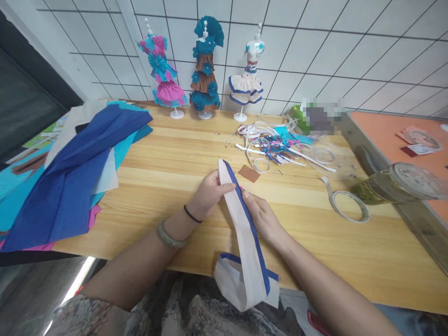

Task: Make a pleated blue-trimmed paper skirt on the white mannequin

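A long white crepe paper strip (241, 224) with a blue border runs between my two hands and over the table's front edge, its lower end looped toward my lap. My left hand (210, 190) is closed on the strip near its upper end, thumb on top. Lower down, along the blue edge, my right hand (261, 212) pinches the strip with thumb and fingers. A small pink spot shows at the right fingertips; what it is I cannot make out. Just beyond the hands lies a small brown paper piece (249, 173).
Three dress forms in paper dresses, pink (168, 95), brown-teal (204, 84) and white-blue (247, 88), stand by the tiled wall. Crepe sheets (75, 172) pile at left. Paper scraps (276, 142), a tape roll (350, 206) and a tilted-looking jar (395, 184) are at right.
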Demonstrator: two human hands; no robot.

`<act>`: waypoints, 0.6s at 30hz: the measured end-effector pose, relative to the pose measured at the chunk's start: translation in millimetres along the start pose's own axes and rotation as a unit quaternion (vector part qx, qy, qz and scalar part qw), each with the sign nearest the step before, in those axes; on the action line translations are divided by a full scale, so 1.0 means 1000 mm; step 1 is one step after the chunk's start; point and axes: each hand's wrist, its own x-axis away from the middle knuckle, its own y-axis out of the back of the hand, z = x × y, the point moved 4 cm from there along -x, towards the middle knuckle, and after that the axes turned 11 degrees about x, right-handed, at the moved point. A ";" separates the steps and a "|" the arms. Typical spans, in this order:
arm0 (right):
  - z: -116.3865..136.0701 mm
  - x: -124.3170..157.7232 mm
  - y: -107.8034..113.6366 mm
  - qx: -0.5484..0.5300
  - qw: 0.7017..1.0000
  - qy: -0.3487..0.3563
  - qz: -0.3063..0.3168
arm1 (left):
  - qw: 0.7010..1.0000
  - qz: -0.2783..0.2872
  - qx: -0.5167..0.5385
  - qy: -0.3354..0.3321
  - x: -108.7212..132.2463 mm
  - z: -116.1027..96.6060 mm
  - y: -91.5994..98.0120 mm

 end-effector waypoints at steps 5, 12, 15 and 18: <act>0.000 0.000 0.000 -0.013 1.000 0.004 0.013 | 1.000 -0.001 0.000 0.001 -0.001 0.001 0.001; 0.001 0.000 -0.001 -0.027 1.000 -0.002 0.009 | 1.000 0.004 0.005 0.000 0.001 -0.001 -0.001; 0.002 0.000 -0.001 -0.027 1.000 -0.002 0.005 | 1.000 0.006 0.008 0.000 0.001 -0.001 0.000; 0.002 0.000 -0.001 -0.026 1.000 -0.006 0.002 | 1.000 0.010 0.019 0.001 0.001 -0.001 0.000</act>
